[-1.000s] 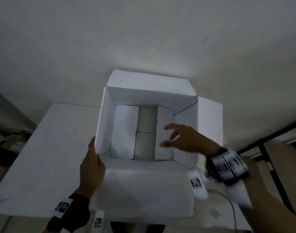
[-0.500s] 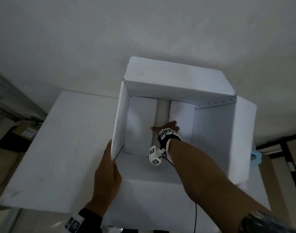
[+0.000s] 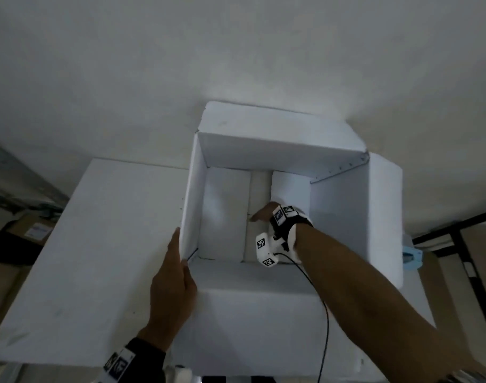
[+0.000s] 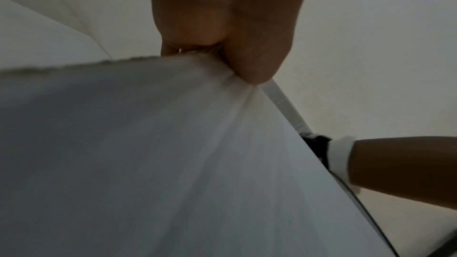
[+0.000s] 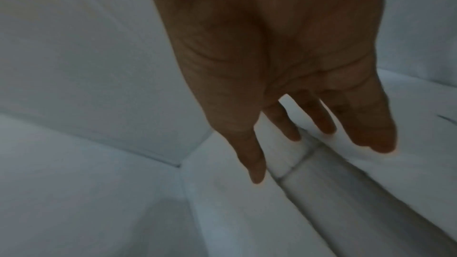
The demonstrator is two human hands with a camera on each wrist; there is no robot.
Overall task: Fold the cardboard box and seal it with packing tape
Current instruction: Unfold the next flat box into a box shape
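Observation:
A white cardboard box (image 3: 277, 145) stands open-topped on a white table (image 3: 84, 258), its top flaps folded outward. My left hand (image 3: 172, 283) grips the box's near-left corner; in the left wrist view the thumb and fingers (image 4: 247, 56) pinch the wall's top edge (image 4: 148, 163). My right hand (image 3: 264, 214) reaches deep inside the box. In the right wrist view its fingers (image 5: 257, 163) are straight and spread, pointing down at the bottom flaps (image 5: 235, 212) beside the middle gap. I cannot tell whether they touch. No tape is in view.
A light blue object (image 3: 411, 258) sits at the table's right edge behind the box's right flap (image 3: 385, 217). Brown cartons (image 3: 29, 230) lie on the floor at left. A dark metal frame (image 3: 463, 244) stands at right. A plain wall rises behind the table.
My right hand went from above the box's rim down inside to the bottom flaps. My left hand stayed at the near-left corner. The view moved closer over the box.

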